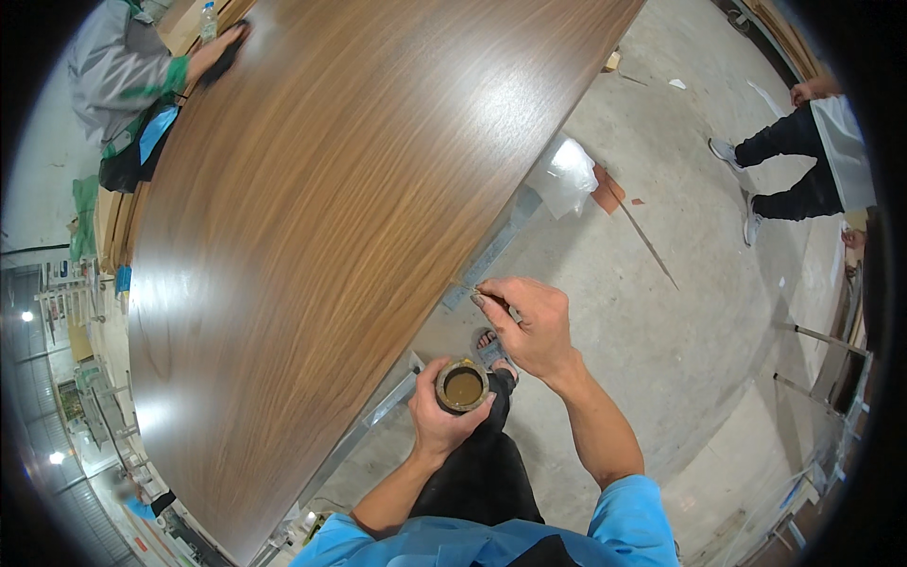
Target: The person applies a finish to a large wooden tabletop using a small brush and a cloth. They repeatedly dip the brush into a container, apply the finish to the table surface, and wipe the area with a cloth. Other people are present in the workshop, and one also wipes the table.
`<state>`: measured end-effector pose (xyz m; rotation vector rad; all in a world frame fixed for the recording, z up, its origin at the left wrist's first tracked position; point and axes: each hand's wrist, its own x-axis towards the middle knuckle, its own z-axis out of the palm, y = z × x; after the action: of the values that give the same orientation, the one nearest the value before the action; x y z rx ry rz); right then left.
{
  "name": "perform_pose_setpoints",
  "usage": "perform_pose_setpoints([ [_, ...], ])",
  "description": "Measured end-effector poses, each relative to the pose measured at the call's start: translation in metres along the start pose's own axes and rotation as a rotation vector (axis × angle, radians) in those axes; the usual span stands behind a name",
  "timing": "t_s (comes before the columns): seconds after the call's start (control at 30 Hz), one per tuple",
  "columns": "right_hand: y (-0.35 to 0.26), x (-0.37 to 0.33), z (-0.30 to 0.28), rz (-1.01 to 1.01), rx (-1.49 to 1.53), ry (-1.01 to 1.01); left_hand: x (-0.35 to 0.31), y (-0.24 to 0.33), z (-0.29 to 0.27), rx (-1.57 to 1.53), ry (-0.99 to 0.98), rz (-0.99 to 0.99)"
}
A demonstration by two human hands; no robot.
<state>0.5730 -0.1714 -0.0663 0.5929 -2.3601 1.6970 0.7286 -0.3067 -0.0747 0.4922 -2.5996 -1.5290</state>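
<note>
My left hand (pixel 436 427) is wrapped round a small round pot (pixel 463 387), with brown liquid inside and a crusted rim. It is held upright beside the near edge of a large wood-grain panel (pixel 359 180). Farther forward, my right hand (pixel 534 326) is closed in a pinch, its fingertips close to that same edge. Whatever is between them is too small or hidden to name. I cannot tell whether the fingertips touch the panel.
Across the panel, a person in a grey jacket (pixel 128 71) rests a hand with a dark cloth on its surface. Metal framing (pixel 505 231) and clear plastic wrap (pixel 567 175) lie along the near edge. Another person's dark-trousered legs (pixel 794 156) stand at right, near a metal rack (pixel 831 340).
</note>
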Motion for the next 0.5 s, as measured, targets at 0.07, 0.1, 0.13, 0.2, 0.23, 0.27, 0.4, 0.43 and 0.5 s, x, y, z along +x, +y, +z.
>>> perform_pose_setpoints([
  [0.07, 0.0, 0.0, 0.0, 0.095, 0.025, 0.034, -0.001, 0.0, 0.0, -0.035, 0.005, -0.034],
  [0.1, 0.001, 0.001, 0.0, 0.166, 0.069, 0.068, -0.002, 0.0, 0.0, -0.011, 0.005, -0.023],
  [0.13, 0.001, 0.002, 0.0, 0.233, 0.11, 0.102, -0.003, 0.0, 0.0, 0.011, 0.006, -0.01],
  [0.2, -0.001, 0.002, 0.003, 0.248, 0.116, 0.092, -0.005, -0.001, -0.001, 0.039, 0.008, 0.004],
  [0.23, -0.004, 0.001, 0.005, 0.194, 0.08, 0.051, -0.006, -0.001, -0.001, 0.047, 0.007, 0.005],
  [0.27, -0.007, -0.002, 0.008, 0.147, 0.051, 0.005, -0.007, -0.002, -0.002, 0.046, 0.015, -0.001],
  [0.4, -0.014, -0.014, 0.013, 0.057, 0.128, -0.067, -0.014, -0.004, -0.005, 0.026, 0.017, -0.024],
  [0.43, -0.014, -0.015, 0.014, 0.117, 0.134, -0.021, -0.016, -0.005, -0.006, 0.043, 0.025, -0.02],
  [0.5, -0.014, -0.016, 0.016, 0.238, 0.162, 0.019, -0.021, -0.007, -0.009, 0.063, 0.047, -0.019],
])
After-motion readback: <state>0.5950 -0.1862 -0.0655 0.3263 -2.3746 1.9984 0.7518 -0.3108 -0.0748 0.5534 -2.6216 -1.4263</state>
